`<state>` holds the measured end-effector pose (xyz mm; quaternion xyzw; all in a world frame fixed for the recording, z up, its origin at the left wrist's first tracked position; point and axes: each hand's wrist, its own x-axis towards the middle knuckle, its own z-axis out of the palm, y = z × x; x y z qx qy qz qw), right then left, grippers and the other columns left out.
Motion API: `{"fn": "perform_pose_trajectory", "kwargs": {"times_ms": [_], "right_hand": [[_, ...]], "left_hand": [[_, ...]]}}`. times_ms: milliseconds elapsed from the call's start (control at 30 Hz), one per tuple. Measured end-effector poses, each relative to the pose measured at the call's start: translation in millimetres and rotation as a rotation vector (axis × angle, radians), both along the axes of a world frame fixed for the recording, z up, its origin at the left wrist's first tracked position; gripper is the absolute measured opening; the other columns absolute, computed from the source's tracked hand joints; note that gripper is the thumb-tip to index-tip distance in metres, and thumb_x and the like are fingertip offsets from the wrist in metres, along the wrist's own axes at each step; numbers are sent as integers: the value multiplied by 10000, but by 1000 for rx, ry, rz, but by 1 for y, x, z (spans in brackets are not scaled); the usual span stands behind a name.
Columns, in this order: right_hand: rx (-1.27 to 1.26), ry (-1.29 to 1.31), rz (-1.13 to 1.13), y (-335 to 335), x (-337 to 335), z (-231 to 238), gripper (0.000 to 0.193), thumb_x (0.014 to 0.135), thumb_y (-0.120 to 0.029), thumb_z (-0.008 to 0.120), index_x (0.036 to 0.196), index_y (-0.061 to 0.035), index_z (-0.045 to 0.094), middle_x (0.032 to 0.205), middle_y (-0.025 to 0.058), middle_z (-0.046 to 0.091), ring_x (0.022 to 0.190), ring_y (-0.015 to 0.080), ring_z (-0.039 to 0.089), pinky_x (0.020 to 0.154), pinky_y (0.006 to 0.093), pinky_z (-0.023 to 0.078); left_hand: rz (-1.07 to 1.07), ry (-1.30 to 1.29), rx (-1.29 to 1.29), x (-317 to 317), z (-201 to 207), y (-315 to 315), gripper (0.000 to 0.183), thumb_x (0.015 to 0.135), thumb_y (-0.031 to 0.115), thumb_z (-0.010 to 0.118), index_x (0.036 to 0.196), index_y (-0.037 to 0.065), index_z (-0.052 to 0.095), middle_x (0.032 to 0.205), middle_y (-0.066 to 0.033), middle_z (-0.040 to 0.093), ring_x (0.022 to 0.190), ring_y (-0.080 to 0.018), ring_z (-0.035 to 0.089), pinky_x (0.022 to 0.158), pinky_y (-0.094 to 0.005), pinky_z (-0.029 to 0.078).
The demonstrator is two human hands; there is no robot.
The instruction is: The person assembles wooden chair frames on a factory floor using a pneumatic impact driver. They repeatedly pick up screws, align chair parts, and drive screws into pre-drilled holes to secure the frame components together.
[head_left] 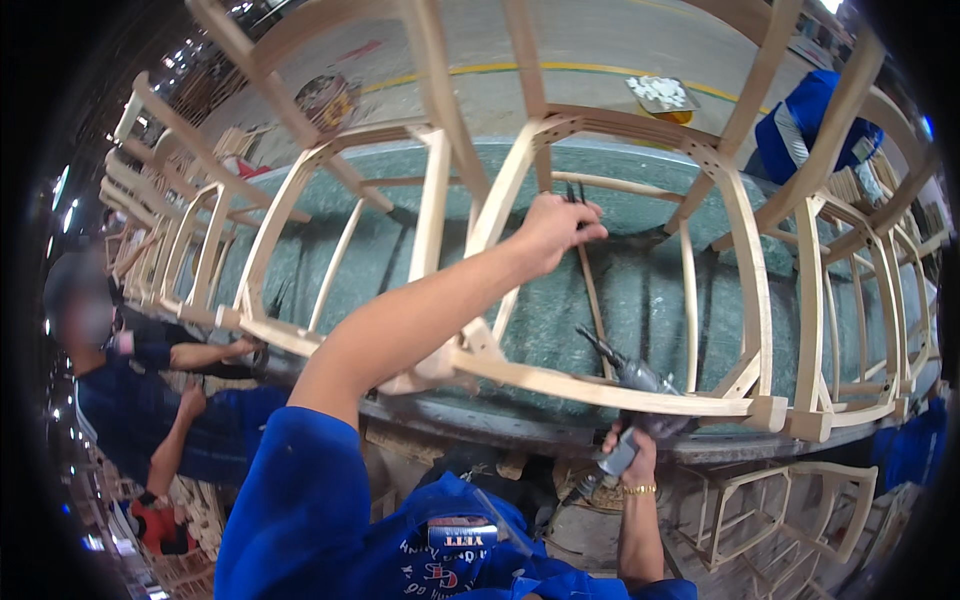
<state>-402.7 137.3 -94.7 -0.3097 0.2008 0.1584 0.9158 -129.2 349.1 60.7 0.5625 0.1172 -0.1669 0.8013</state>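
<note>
A pale wooden chair frame (600, 385) stands in front of me on a green-topped bench (640, 270). My left hand (560, 232) reaches over the frame, inside its seat opening. Its fingers are pinched together, and thin dark pieces that look like screws (575, 192) stick up from them. Low by the bench's near edge, my right hand (640, 456) grips the handle of a power drill (642, 378). The drill's body rises inside the seat frame behind the front rail, with its dark bit pointing up and left. Part of the handle is hidden by the rail.
More chair frames line the bench to the left (262, 240) and right (815, 310). At left a co-worker (130, 400) works at the bench; another in blue (815, 125) is across it. A tray of white pieces (662, 95) lies beyond. Another frame (780, 510) stands behind me.
</note>
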Motion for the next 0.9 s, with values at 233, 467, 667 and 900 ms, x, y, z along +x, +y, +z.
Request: {"fn": "perform_pose_trajectory", "kwargs": {"times_ms": [233,467,667,900], "right_hand": [[100,-321,-145,30,147,21,431,867,-285,512,1157,26,439,959,93,529,631,151,515,538,287,442],[86,-387,-169,20,219,38,367,867,-221,546,1115,39,473,945,121,550,616,162,517,512,306,435],[95,-362,-89,20,228,32,410,878,-287,514,1134,28,457,976,108,512,628,134,481,529,289,403],[203,-362,-96,23,237,22,437,876,-306,512,1146,34,456,982,111,512,624,134,481,528,281,399]], "left_hand": [[155,6,-118,96,-52,-30,144,879,80,543,892,-64,545,819,-131,581,714,-229,613,698,-309,557],[274,17,-246,111,-69,-35,240,929,164,476,916,-72,516,894,-171,583,803,-265,619,721,-363,543],[306,-24,-244,111,-59,-34,241,934,174,467,938,-66,494,924,-176,570,819,-279,614,747,-377,537],[321,-41,-281,112,-55,-38,234,945,179,440,947,-51,483,923,-167,569,819,-279,610,769,-379,527]]}}
